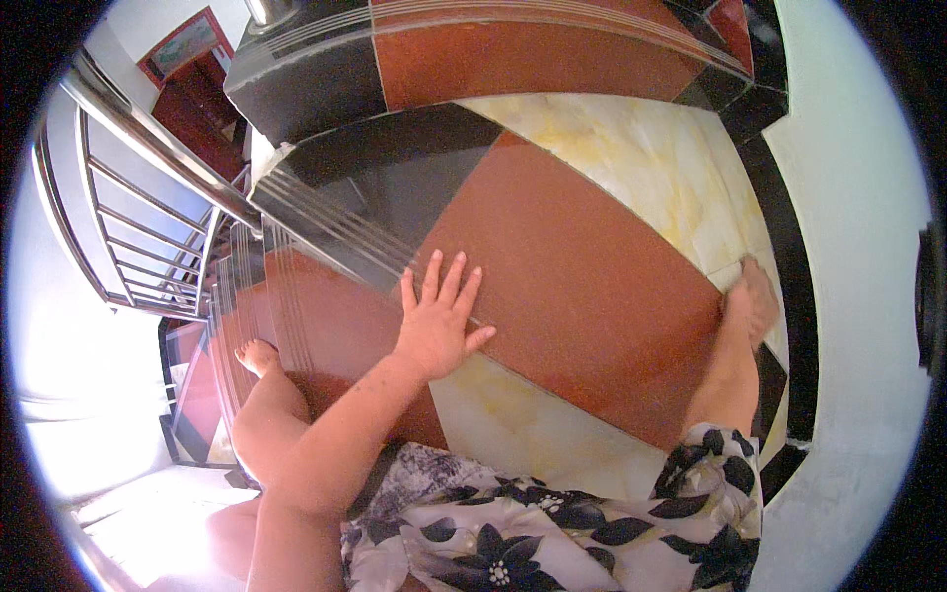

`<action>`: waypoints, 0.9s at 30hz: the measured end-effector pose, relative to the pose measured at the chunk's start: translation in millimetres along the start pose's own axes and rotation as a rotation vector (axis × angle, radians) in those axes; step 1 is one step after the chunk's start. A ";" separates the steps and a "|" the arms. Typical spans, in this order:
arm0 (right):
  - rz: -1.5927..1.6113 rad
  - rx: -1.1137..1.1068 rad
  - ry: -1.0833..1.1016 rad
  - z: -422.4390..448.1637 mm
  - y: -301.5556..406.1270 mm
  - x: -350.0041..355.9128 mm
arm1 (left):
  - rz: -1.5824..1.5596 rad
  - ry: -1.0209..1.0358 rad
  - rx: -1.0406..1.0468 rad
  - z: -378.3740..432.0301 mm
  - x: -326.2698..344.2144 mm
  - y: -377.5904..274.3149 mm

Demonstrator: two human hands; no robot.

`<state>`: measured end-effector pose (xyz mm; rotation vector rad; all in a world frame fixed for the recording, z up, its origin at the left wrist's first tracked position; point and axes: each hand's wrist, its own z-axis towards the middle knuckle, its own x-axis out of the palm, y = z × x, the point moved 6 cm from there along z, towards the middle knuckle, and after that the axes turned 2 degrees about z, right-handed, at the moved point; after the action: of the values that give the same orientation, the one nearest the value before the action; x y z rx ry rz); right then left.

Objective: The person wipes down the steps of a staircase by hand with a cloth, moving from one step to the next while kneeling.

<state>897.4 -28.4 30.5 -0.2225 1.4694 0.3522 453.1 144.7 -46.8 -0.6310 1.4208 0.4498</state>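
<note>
My left hand [440, 318] has its fingers spread, palm down, over the brown-red tile [562, 281] of a stair landing. Nothing is in its grasp; whether the palm presses on the tile cannot be told. Its fingertips lie near the grooved edge of a dark tile [399, 170]. My right hand is out of view. A blurred bare limb at the right ends in what looks like a foot [755, 300]. My other bare foot [257, 357] is on the steps at the left. Patterned black-and-white clothing [547, 533] covers my lap.
A metal handrail [163, 148] and barred railing [144, 244] run along the left. Tiled steps [259, 296] lie beside the landing, and a raised step [518, 63] crosses the top. A pale wall [843, 259] with dark skirting [795, 296] stands at the right.
</note>
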 end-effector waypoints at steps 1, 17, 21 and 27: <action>0.047 -0.052 -0.071 0.4 26.3 -26.8 | -0.032 -0.020 0.029 8.7 -4.3 -5.6; 0.234 -0.988 -0.229 -180.3 373.3 72.2 | -0.335 -0.214 0.073 7.5 -5.3 7.6; 0.287 -1.327 0.009 -253.8 283.3 41.2 | -0.515 -0.464 -0.095 6.0 -32.4 38.9; 0.126 -1.342 0.238 -262.2 95.0 26.9 | -0.543 -0.672 -0.536 -2.0 -47.9 82.0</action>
<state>620.8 -31.3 -14.6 -1.2679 1.2613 1.4240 394.0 209.6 -10.4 -1.1292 0.4487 0.5395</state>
